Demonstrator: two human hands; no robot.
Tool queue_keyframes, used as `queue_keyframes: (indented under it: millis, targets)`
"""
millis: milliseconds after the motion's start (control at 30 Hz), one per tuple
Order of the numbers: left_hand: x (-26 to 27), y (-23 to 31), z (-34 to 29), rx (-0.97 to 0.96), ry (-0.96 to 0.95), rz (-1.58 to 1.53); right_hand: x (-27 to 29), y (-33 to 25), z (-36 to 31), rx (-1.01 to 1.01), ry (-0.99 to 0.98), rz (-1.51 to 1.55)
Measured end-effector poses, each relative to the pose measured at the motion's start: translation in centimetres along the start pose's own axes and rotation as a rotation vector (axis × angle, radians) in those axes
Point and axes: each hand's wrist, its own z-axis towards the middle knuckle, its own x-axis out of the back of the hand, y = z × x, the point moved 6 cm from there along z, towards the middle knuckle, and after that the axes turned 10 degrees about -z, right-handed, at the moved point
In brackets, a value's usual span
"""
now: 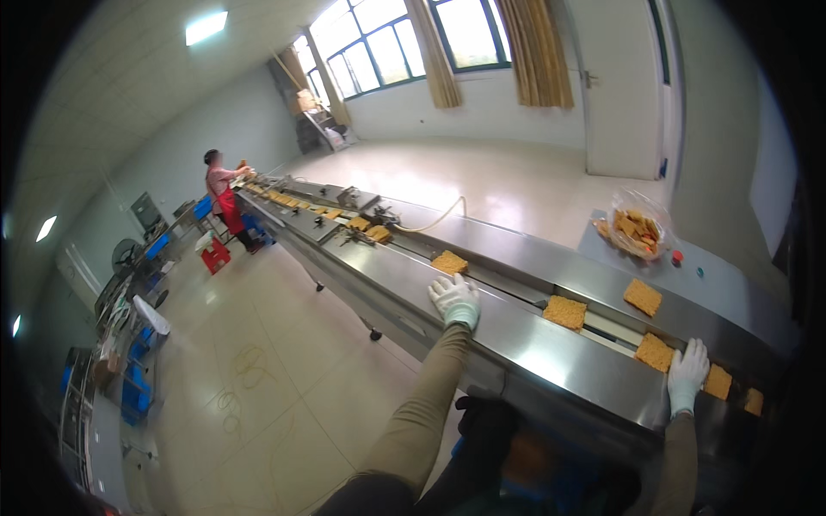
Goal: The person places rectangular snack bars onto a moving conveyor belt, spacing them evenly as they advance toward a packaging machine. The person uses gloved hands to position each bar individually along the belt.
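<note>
Square golden-brown blocks that look like dried noodle cakes lie in a row along the channel of a long steel conveyor (533, 340). White gloves cover both my hands. My left hand (454, 299) rests on the conveyor's near metal edge, fingers spread, just below one noodle cake (450, 262). At the right, my right hand (687, 374) reaches over the channel with outstretched fingers, between a noodle cake (654, 352) and another noodle cake (718, 382); contact with either is unclear. Between my hands sits a further noodle cake (564, 312). One loose noodle cake (643, 297) lies on the far steel ledge.
A clear plastic bag (638, 225) of broken pieces stands on a grey table beyond the conveyor, near a small red object (677, 257). Metal fittings (348, 198) and a pale hose (439, 219) sit along the line. A person in a red apron (228, 206) stands at its far end.
</note>
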Motion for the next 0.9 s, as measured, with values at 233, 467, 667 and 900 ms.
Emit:
queue_keyframes:
  millis: [233, 467, 667, 900]
  targets:
    - [-1.8, -1.9, 0.4, -0.271, -0.049, 0.031, 0.2, -1.0, -0.4, 0.114, 0.328, 0.104]
    - [0.2, -1.4, 0.9, 0.019, -0.13, 0.04, 1.0, -1.0, -0.3, -0.028, 0.058, -0.007]
    - [-0.2, -0.9, 1.2, -0.017, -0.112, 0.03, 0.8, -0.8, -0.6, -0.041, 0.061, 0.023]
    - [0.1, -1.0, 1.1, -0.018, -0.113, 0.06, 0.7, -1.0, -0.5, -0.037, 0.059, 0.019]
